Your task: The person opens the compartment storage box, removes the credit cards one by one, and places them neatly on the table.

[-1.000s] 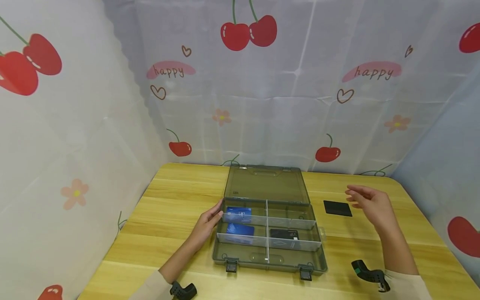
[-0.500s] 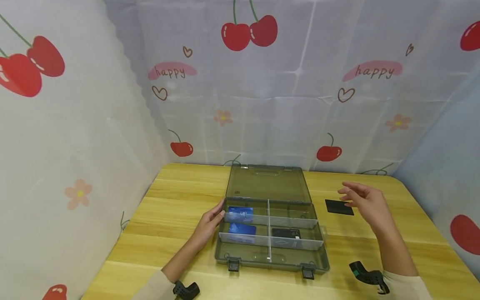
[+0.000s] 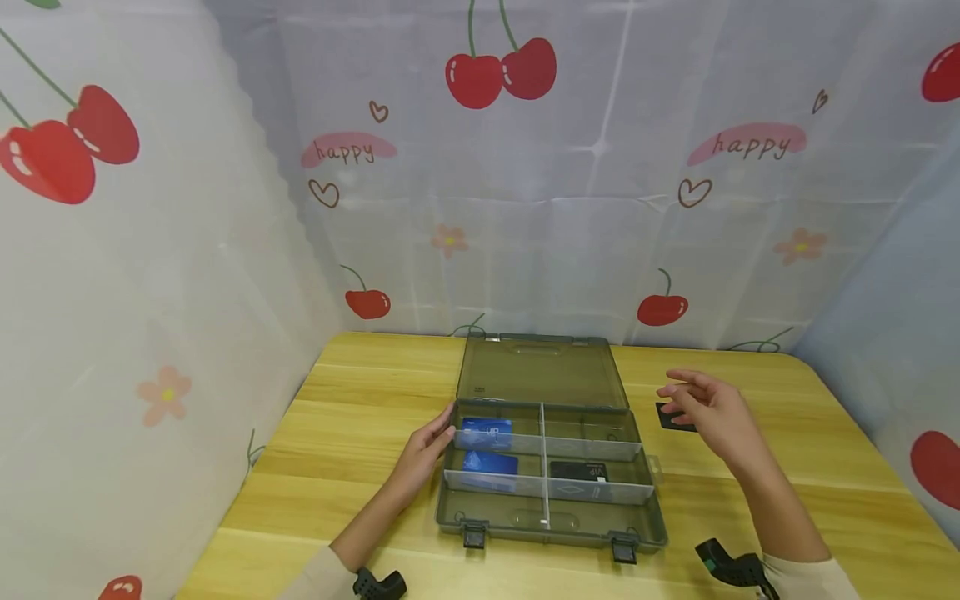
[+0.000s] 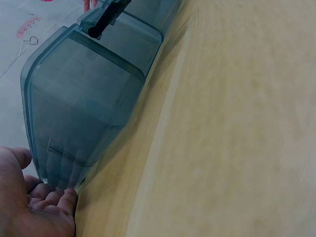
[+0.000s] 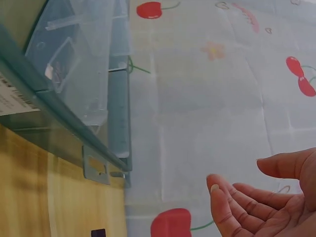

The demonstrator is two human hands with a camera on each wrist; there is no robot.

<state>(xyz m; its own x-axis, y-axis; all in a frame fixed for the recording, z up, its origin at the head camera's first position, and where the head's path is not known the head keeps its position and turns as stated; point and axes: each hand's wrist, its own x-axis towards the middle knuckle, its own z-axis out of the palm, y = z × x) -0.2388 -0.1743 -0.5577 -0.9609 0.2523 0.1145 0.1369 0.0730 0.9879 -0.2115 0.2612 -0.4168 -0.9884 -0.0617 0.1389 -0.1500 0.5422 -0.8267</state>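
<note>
A grey see-through compartment box stands on the table with its lid laid back. My left hand holds the box's left side, thumb at the rim and fingers along the outer wall. In the left wrist view, those fingers lie against the box's end. Blue cards occupy the back-left and middle-left compartments. A black VIP card lies in the middle-right one. To the right of the box, my right hand hovers with loose fingers over a black card, partly covering it from view.
Two dark latches stick out at the box's front edge. On its right side a clear tab projects. The wooden table meets a cherry-printed curtain at the back and sides. Black wrist mounts sit on both forearms.
My right hand has moved left and now overlaps the black card on the table. The left hand stays at the box's side. The whole view has shifted slightly.
</note>
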